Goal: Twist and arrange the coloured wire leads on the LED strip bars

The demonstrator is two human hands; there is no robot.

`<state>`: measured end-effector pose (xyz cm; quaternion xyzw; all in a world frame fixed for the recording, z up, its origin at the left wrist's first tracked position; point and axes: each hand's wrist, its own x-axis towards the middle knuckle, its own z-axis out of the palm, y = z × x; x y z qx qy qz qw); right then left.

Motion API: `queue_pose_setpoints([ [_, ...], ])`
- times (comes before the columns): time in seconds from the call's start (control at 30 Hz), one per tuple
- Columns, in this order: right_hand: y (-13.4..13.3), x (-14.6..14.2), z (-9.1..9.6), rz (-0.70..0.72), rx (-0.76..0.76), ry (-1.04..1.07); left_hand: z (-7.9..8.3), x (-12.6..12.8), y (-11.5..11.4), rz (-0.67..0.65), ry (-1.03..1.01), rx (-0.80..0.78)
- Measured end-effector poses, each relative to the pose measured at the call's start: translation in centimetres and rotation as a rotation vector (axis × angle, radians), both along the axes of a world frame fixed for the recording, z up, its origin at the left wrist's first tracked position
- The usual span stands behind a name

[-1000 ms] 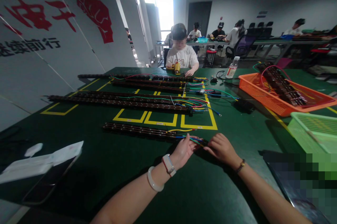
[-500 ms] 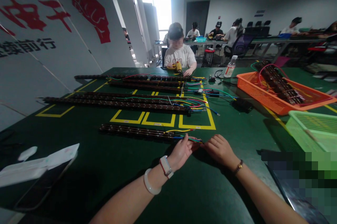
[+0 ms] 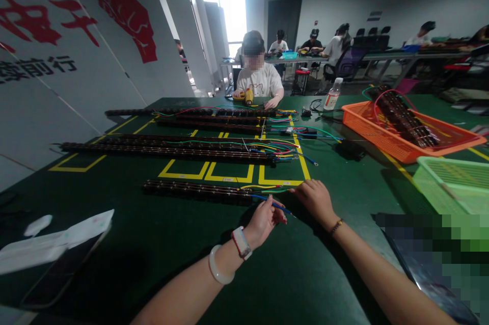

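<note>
A long dark wiring bundle (image 3: 194, 190) lies on the green table, with several coloured wires coming out of its right end. My left hand (image 3: 263, 222) is closed around a blue wire (image 3: 281, 208), whose bare end sticks out past the fingers. Just to the right, my right hand (image 3: 315, 204) pinches the end of a green wire (image 3: 273, 191); its fingertips are partly hidden. Above these, a yellow wire (image 3: 260, 187) with a red tip lies loose on the table, held by neither hand.
More long bundles (image 3: 171, 149) lie across yellow tape outlines beyond. At right are an orange basket (image 3: 376, 134) holding a bundle, a green basket (image 3: 439, 182) and a bottle (image 3: 333, 95). A phone (image 3: 63, 269) lies at left. Opposite, a person holds a yellow heat gun (image 3: 249, 96).
My right hand has moved up and slightly left, and the green wire is now apart from the blue one. My left hand stays nearly in place. The person opposite has shifted the heat gun left.
</note>
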<state>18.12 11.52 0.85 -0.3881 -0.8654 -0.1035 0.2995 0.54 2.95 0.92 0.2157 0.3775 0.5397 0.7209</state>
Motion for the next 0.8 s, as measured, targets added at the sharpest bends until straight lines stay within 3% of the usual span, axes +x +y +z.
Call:
queue_pose_setpoints([
  [0.3, 0.6, -0.4, -1.2, 0.026, -0.187, -0.212, 0.1, 0.0, 0.0, -0.003, 0.020, -0.025],
  [0.57, -0.1, -0.2, -0.9, 0.046, -0.307, -0.176, 0.2, -0.1, 0.0, -0.028, 0.024, -0.022],
  [0.7, -0.8, 0.7, -0.4, 0.103, -0.289, -0.078, 0.2, -0.1, 0.0, -0.030, 0.019, -0.021],
  [0.8, -1.8, 1.1, 0.2, 0.261, -0.186, -0.019, 0.0, -0.2, 0.0, -0.028, 0.021, -0.026],
])
